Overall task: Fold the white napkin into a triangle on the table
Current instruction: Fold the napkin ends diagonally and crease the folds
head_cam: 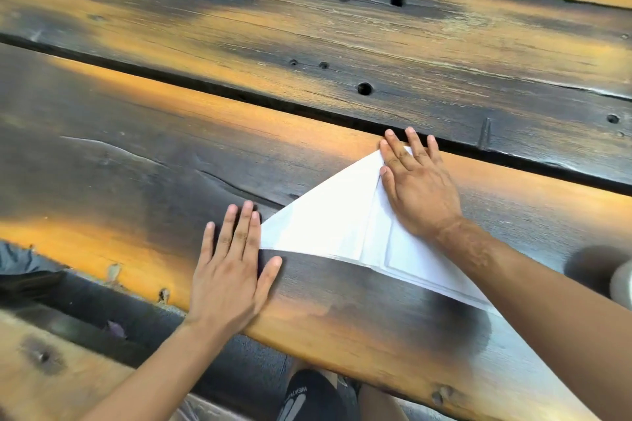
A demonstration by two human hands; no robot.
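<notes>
The right hand [415,181] lies flat and spread, palm down, on the far tip of the napkin [328,222], fingers reaching toward 12 o'clock right up to the dark gap between two planks; it presses rather than grips, nothing pinched between the fingers. The left hand [232,260] is likewise flat and unclenched, resting on the bare wood with its fingers just beside the napkin's corner at 9 o'clock, touching its edge or nearly so; which, I cannot tell.

From the hands outward, the napkin sits on the near plank of the worktop [136,161], at about 4 o'clock from the middle of the view. It already reads as a triangle: one point under the right hand at 12 o'clock, one by the left hand, and the long edge running toward 5 o'clock, where it goes out of sight behind the right forearm.

By my judgement the main fold is done and what is left is smoothing and pressing the crease. The layers do not match perfectly: toward 4 o'clock a stepped border of lower layers peeks out beneath the top sheet, so a little squaring up may be wanted.

The napkin is plain white, thin and papery, lying flat, with faint straight crease lines and an embossed-looking border near its long edge
</notes>
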